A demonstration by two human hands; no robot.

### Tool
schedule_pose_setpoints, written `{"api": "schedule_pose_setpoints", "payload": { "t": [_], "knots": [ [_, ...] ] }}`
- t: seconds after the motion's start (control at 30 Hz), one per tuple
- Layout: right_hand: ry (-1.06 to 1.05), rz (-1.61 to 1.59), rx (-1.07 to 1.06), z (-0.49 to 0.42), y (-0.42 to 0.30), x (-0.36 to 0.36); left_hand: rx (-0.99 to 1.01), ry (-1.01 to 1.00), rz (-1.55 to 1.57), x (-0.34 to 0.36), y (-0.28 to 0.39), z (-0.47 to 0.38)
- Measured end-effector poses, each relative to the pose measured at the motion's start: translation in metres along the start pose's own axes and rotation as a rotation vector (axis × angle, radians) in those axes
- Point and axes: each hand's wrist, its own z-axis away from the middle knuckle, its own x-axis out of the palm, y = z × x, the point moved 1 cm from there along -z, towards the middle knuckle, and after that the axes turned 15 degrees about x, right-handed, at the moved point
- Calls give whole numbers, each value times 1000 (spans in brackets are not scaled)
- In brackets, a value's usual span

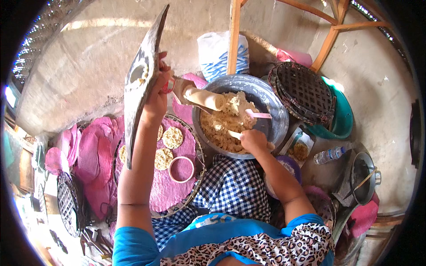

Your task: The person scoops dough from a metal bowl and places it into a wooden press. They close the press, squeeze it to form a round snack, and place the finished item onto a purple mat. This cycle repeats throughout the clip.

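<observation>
My left hand [158, 91] is raised, gripping a dark, worn wooden press board [141, 73] with a round hole, pale dough around it. A wooden plunger with a pale cylinder [204, 98] leans over the left rim of a large metal basin [281, 129]; whether my left fingers touch it, I cannot tell. Crumbly tan dough [219, 129] lies in the basin. My right hand [254, 141] is closed around a pale scoop or spatula [234, 134], its end at the dough. A pink plastic spatula [259, 115] rests in the basin above it.
Left, a round woven tray [199, 146] with pink cloth holds noodle-like discs [173, 137] and a ring mould [181, 169]. Right are stacked woven trays [303, 91], a teal tub [344, 123], a water bottle [329, 155] and a metal pan [362, 179]. A wooden post [233, 40] stands behind the basin.
</observation>
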Motion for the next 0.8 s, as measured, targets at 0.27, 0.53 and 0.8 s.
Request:
{"api": "schedule_pose_setpoints", "payload": {
  "t": [0.27, 0.53, 0.8],
  "knots": [
    [4, -292, 83, 7, 23, -52, -107, -253, -562, -2, 7, -29],
    [312, -1008, -244, 23, 16, -134, -472, -278, 64, 23, -62, -44],
    [878, -745, -337, 11, -43, -136, -116, -534, -574, 58, -82, -17]
  ]
}}
